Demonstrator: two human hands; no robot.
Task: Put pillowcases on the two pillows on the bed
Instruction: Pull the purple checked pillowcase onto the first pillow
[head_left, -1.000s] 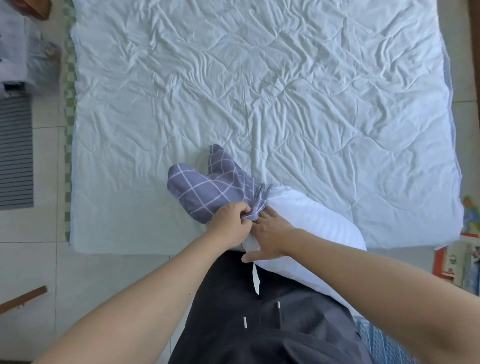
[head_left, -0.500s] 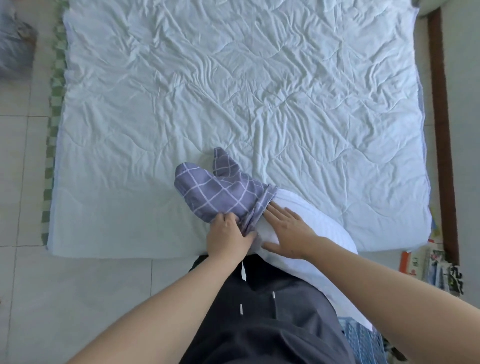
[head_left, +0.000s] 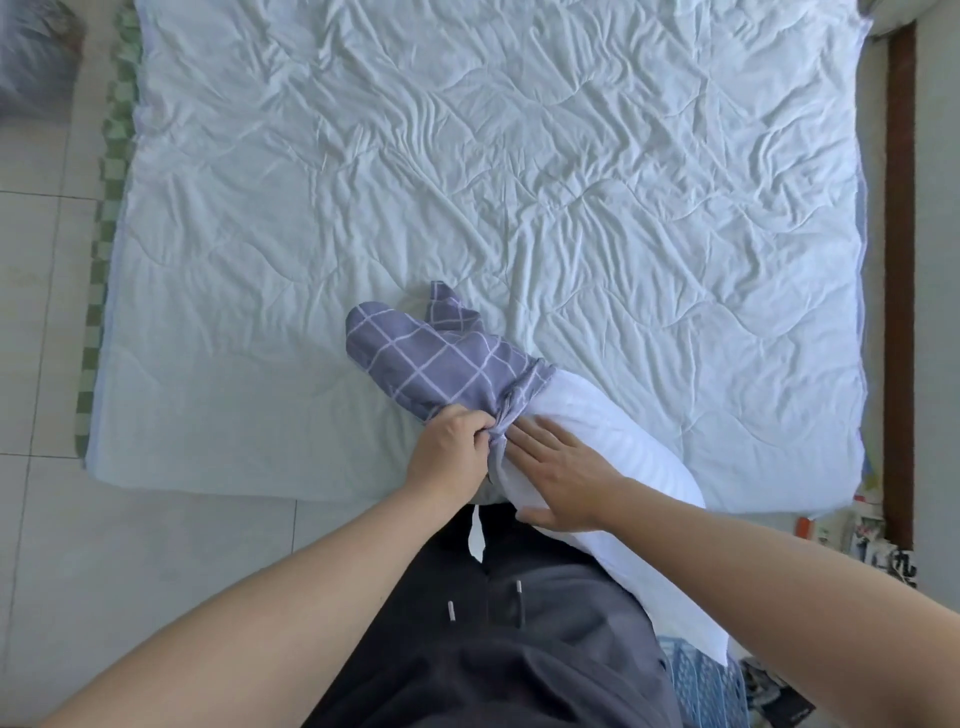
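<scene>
— Which way is the pillow (head_left: 613, 457) lying?

— Its long axis is running from frame centre down toward the lower right, off the near edge of the bed (head_left: 571, 182).

— And the pillowcase (head_left: 441, 364)?

— The purple checked case is covering only the upper-left end; the white rest is sticking out.

— The hands?

— The left hand (head_left: 452, 452) is pinching the bunched case opening. The right hand (head_left: 566, 480) is lying flat, fingers straight, on the bare pillow just beside it.
</scene>
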